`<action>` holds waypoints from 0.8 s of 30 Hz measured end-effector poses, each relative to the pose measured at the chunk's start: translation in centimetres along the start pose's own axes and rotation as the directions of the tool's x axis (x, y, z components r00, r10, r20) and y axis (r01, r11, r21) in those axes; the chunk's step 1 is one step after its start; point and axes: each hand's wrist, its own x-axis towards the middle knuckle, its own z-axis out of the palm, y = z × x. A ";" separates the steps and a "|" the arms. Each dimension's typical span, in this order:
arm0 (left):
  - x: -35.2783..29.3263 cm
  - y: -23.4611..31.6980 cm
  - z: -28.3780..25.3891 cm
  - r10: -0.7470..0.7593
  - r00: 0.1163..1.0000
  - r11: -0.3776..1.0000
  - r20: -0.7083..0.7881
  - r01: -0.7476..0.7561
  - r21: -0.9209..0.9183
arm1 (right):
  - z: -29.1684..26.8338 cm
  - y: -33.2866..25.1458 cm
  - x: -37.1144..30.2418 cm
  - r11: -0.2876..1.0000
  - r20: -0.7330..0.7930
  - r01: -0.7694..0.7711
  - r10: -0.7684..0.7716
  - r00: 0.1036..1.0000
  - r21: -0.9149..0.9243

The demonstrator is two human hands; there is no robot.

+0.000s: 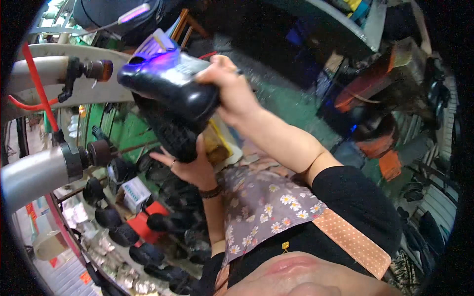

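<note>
My right hand (227,86) is closed around the back part of a glossy black shoe (173,91), thumb on top. The shoe is held up at a tilt, with purple-blue light on its upper end. Just below it, a dull black piece with a rough surface, like a shoe sole (170,130), hangs close to the shoe's underside; whether the two touch, I cannot tell. My left hand (192,167) grips the lower end of that sole, its thumb on one side and its fingers on the other.
Two grey machine cylinders with dark round ends (98,153) stand at the left, near a red hose (39,89). Several black shoe parts (123,234) lie on racks below, around a white and blue box (134,195). An orange-red machine (370,89) stands at the right.
</note>
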 end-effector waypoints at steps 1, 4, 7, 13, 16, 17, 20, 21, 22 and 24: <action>0.3 0.5 -0.2 0.002 1.000 1.000 0.000 -0.002 -0.001 | -3.0 -0.2 2.5 0.995 0.034 -0.054 0.051 0.998 0.088; 0.6 -0.9 -2.1 0.075 0.994 0.977 -0.074 -0.058 0.205 | -6.9 -6.4 1.1 0.982 0.102 -0.081 0.064 0.993 0.169; 0.4 -0.8 -3.1 0.067 0.994 0.988 -0.087 -0.054 0.147 | -7.6 -12.1 0.3 0.987 -0.100 0.158 -0.154 0.983 0.030; -0.3 -0.9 -4.3 0.014 0.997 0.995 -0.070 -0.007 0.099 | -7.8 -22.0 12.3 0.874 -0.079 0.425 -0.453 0.888 -0.236; 0.3 -0.6 -4.1 0.113 0.992 0.985 -0.054 -0.105 0.136 | -8.6 -30.0 22.0 0.825 0.044 0.391 -0.410 0.911 -0.409; 0.6 -1.2 -4.3 0.122 0.991 0.985 -0.054 -0.114 0.133 | -10.1 -32.4 26.2 0.851 -0.045 0.377 -0.421 0.906 -0.366; 0.6 -1.2 -4.8 0.081 0.996 0.989 -0.037 -0.075 0.124 | -9.7 -33.0 28.6 0.749 -0.310 0.528 -0.653 0.691 -0.401; 0.5 -0.7 -5.0 0.051 0.998 0.994 -0.033 -0.048 0.098 | -8.7 -31.8 25.8 0.725 -0.118 0.572 -0.653 0.749 -0.383; 0.7 -0.2 -4.8 0.028 0.999 0.998 -0.017 -0.027 0.051 | -9.2 -32.0 24.0 0.694 -0.003 0.632 -0.674 0.739 -0.344; 1.2 -1.5 -4.9 -0.021 0.999 0.995 0.025 0.024 -0.097 | -9.6 -31.4 18.8 0.639 0.091 0.648 -0.679 0.728 -0.414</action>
